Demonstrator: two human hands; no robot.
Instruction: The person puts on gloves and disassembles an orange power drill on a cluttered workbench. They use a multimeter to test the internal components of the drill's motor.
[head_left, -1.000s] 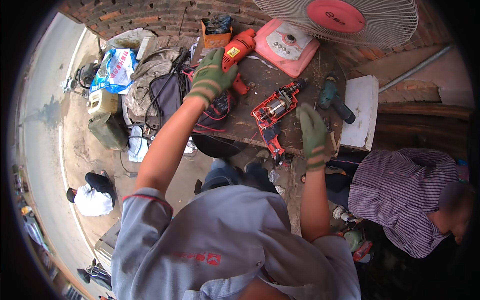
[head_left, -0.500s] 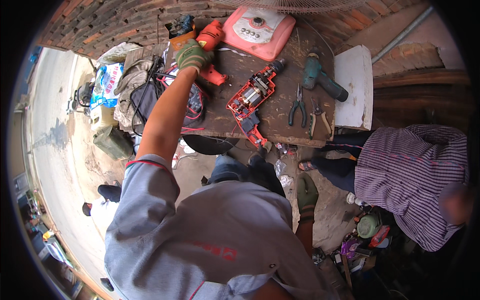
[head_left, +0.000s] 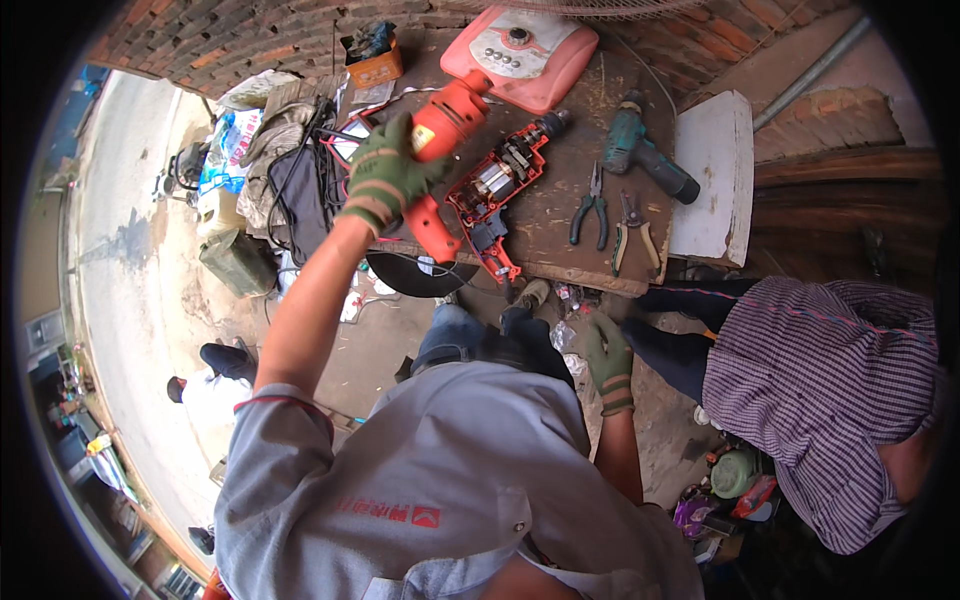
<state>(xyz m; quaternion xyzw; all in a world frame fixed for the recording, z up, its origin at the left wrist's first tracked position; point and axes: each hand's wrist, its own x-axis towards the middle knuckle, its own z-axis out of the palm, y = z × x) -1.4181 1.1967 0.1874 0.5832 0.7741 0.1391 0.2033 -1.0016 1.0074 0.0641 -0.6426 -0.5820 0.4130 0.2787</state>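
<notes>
My left hand (head_left: 385,172), in a green glove with tan stripes, is closed around the red drill housing half (head_left: 448,118), raised over the near left part of the table. The housing's handle hangs below my fingers. Just right of it lies an opened red drill (head_left: 495,185), its motor, gears and switch exposed and its black chuck pointing to the far right. My right hand (head_left: 607,358), gloved alike, hangs beside my body below the table's front edge, fingers loosely stretched out and nothing seen in it.
On the table (head_left: 575,240) lie pliers (head_left: 592,208), wire cutters (head_left: 634,235) and a teal cordless drill (head_left: 643,152). A pink-and-white fan base (head_left: 520,60) and an orange box (head_left: 375,68) stand at the back. A dark bag (head_left: 300,205) lies left; another person (head_left: 820,370) is at the right.
My left hand has brought the red housing half from beside the orange box toward me and to the right. My right hand has risen slightly.
</notes>
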